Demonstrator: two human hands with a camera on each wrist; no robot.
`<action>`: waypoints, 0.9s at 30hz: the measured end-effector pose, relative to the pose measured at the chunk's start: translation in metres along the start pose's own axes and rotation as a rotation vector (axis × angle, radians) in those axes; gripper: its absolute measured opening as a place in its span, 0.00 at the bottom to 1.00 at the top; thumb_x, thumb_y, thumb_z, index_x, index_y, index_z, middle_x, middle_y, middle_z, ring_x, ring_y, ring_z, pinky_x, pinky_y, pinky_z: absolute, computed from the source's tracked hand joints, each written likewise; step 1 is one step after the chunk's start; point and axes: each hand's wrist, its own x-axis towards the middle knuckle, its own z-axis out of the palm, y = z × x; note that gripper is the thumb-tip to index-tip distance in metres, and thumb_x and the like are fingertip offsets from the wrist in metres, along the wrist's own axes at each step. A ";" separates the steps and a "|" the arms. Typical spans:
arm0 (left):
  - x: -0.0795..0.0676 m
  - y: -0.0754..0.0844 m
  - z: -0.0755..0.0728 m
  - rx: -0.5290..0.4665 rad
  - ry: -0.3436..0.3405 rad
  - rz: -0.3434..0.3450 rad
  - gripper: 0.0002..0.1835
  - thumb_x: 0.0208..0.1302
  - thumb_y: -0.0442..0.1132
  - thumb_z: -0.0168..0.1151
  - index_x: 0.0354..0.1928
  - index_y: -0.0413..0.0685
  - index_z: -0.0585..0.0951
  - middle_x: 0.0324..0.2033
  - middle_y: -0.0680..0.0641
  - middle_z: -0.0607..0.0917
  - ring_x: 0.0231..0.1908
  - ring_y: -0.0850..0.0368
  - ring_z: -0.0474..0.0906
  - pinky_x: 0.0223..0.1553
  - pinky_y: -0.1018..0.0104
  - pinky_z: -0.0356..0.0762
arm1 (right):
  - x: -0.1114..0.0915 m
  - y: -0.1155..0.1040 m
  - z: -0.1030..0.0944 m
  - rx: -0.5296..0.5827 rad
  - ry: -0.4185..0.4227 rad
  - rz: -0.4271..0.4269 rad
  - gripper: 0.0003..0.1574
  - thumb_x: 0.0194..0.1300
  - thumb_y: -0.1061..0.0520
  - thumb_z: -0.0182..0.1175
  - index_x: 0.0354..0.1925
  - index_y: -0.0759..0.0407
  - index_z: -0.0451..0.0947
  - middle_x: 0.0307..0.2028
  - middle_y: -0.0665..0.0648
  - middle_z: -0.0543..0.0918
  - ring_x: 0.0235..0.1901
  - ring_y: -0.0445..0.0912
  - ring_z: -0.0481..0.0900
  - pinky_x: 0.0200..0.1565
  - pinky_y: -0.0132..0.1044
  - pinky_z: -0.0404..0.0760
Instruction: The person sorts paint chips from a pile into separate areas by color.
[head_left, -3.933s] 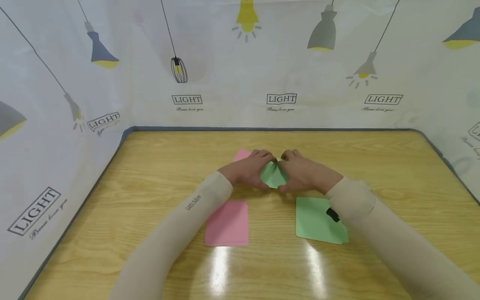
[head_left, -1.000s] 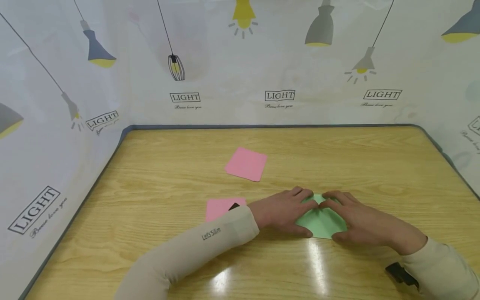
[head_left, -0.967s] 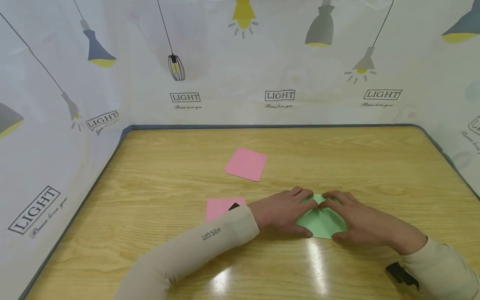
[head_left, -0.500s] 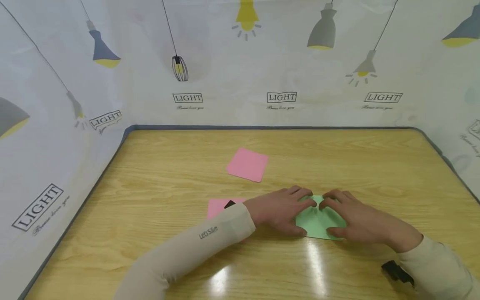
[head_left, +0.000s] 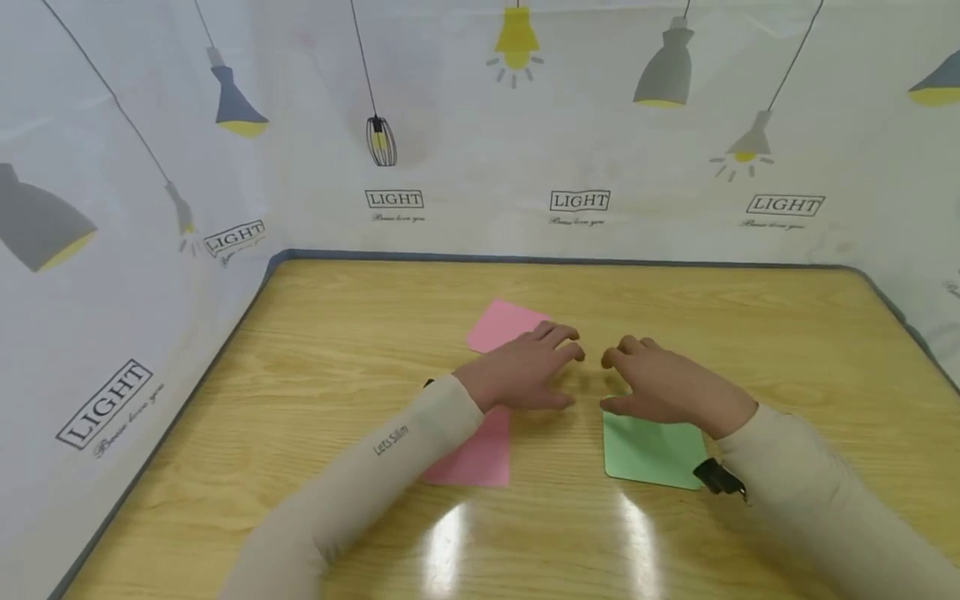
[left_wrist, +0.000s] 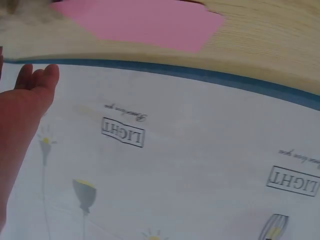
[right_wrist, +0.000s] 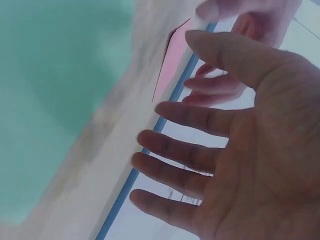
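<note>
My left hand (head_left: 525,368) hovers over the middle of the table, its relaxed fingers holding nothing. Partly behind it lies a pink square of paper (head_left: 501,325), also visible in the left wrist view as a pink sheet (left_wrist: 150,22). Another pink paper stack (head_left: 480,454) sits under my left forearm, partly covered by the sleeve. Facing the left hand, my right hand (head_left: 663,383) is above the far edge of the green paper stack (head_left: 652,452), fingers spread and bare in the right wrist view. A green surface (right_wrist: 55,90) fills the left of that view.
The wooden table (head_left: 360,333) has a dark blue edge (head_left: 525,259) along the back. A white sheet printed with lamps (head_left: 465,100) rises behind and at both sides. A black strap piece (head_left: 720,477) hangs from the right wrist, near the green stack.
Both hands have let go of the green paper, which now lies flat at front right. They have moved away from the front, the left also leftward, and the gap between them has widened.
</note>
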 end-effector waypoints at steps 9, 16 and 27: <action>-0.006 -0.058 0.003 -0.155 0.057 -0.106 0.27 0.68 0.51 0.60 0.67 0.53 0.71 0.67 0.45 0.65 0.66 0.47 0.57 0.63 0.56 0.62 | 0.067 -0.019 -0.004 -0.029 0.042 -0.020 0.34 0.61 0.46 0.68 0.55 0.68 0.73 0.48 0.63 0.73 0.48 0.58 0.72 0.48 0.51 0.76; -0.008 -0.082 0.000 -0.206 0.030 -0.238 0.30 0.69 0.51 0.59 0.71 0.56 0.68 0.67 0.43 0.63 0.66 0.43 0.55 0.62 0.51 0.64 | 0.102 -0.025 -0.002 -0.048 0.015 0.005 0.42 0.59 0.44 0.68 0.59 0.72 0.68 0.52 0.69 0.70 0.53 0.62 0.69 0.53 0.53 0.74; -0.010 -0.102 0.015 -0.280 -0.019 -0.340 0.38 0.63 0.60 0.63 0.73 0.60 0.65 0.69 0.47 0.60 0.68 0.45 0.52 0.64 0.48 0.62 | 0.130 -0.030 0.007 -0.029 -0.086 0.102 0.52 0.60 0.40 0.66 0.69 0.70 0.59 0.63 0.71 0.62 0.63 0.63 0.59 0.62 0.55 0.66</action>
